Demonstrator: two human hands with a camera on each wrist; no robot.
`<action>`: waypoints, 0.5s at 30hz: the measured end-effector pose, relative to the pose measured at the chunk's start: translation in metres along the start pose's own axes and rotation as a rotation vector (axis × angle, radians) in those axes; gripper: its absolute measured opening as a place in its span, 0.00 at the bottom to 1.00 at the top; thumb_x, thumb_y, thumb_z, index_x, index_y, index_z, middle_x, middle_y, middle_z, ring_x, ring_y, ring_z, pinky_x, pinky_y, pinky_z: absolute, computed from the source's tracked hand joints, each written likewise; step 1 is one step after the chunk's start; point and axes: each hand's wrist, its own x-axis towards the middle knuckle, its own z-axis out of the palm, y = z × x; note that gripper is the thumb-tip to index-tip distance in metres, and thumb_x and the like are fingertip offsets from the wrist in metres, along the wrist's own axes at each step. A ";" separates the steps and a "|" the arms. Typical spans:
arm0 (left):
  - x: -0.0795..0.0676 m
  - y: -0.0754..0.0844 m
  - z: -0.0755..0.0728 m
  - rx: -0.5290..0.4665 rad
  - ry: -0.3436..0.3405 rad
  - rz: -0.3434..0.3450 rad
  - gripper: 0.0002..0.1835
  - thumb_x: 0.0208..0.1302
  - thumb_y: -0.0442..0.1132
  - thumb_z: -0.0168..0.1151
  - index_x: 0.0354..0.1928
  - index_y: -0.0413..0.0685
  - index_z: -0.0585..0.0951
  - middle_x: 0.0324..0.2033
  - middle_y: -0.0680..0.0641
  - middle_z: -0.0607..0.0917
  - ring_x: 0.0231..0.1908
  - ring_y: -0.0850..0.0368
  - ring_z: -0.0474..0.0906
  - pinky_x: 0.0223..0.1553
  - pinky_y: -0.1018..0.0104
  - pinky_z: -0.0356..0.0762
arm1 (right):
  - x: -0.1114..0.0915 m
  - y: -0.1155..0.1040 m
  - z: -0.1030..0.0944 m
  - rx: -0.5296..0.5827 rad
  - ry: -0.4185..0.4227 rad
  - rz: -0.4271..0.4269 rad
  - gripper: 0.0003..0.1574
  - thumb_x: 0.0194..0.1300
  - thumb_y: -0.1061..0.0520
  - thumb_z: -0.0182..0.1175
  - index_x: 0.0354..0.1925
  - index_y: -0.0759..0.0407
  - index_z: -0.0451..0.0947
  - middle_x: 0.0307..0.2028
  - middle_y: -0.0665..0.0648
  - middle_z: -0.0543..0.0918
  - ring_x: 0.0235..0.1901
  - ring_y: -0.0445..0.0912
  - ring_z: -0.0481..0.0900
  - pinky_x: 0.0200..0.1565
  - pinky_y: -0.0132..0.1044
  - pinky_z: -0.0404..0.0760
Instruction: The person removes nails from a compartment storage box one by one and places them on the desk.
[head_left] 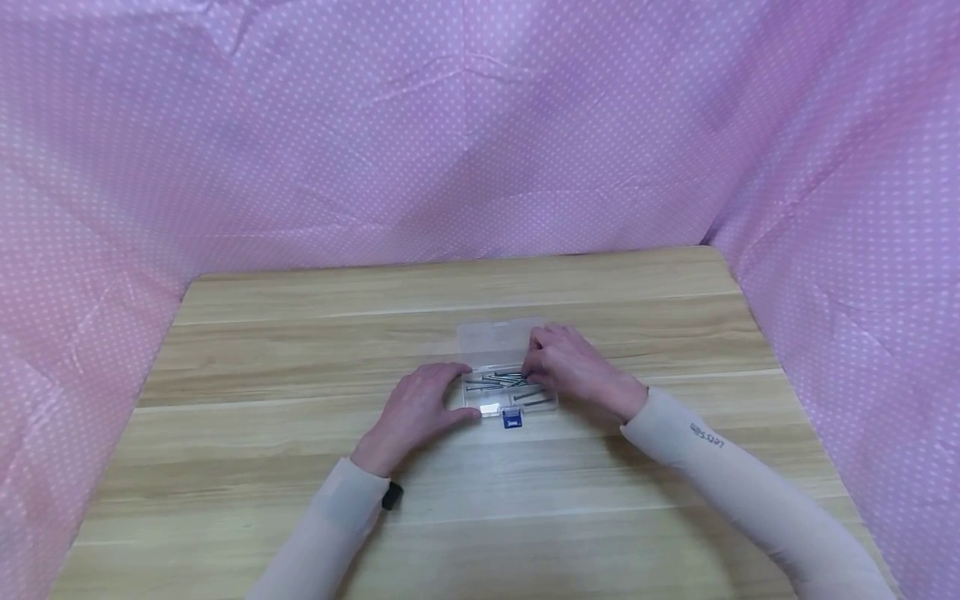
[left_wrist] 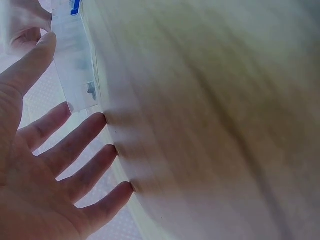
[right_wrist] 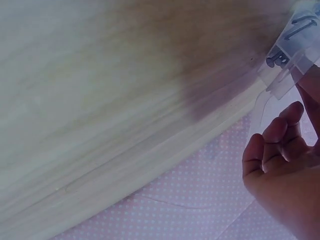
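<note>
A clear plastic box (head_left: 491, 408) with compartments lies on the table, its lid (head_left: 491, 340) folded back. Several metal nails (head_left: 495, 381) fill the back compartment, and a few more (head_left: 534, 401) lie at front right. My left hand (head_left: 420, 404) holds the box's left end between thumb and index finger; its other fingers (left_wrist: 95, 165) are spread, tips at the tabletop. Over the right end, my right hand (head_left: 566, 362) reaches in with thumb and index finger at the nails; whether it pinches one I cannot tell. Its other fingers (right_wrist: 272, 145) are curled outside the box.
A blue label (head_left: 512, 418) sits at the box's front edge. The wood-grain table (head_left: 300, 350) has pink dotted cloth (head_left: 465, 150) hanging behind it and along its sides. A black band (head_left: 392, 497) shows at the left wrist.
</note>
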 end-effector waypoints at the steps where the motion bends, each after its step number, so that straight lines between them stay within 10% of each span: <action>1: 0.000 0.000 0.000 -0.001 0.000 -0.002 0.40 0.56 0.62 0.77 0.67 0.53 0.79 0.65 0.45 0.80 0.66 0.44 0.73 0.67 0.45 0.71 | 0.000 0.000 0.000 -0.008 0.000 -0.008 0.04 0.64 0.58 0.73 0.37 0.48 0.90 0.35 0.46 0.75 0.38 0.45 0.68 0.43 0.40 0.69; 15: 0.000 0.002 0.001 -0.003 0.000 -0.016 0.39 0.55 0.61 0.78 0.67 0.53 0.79 0.64 0.46 0.81 0.66 0.45 0.73 0.67 0.45 0.70 | -0.004 0.002 -0.001 0.100 0.025 -0.027 0.03 0.68 0.60 0.69 0.40 0.52 0.88 0.40 0.47 0.79 0.43 0.46 0.73 0.47 0.42 0.74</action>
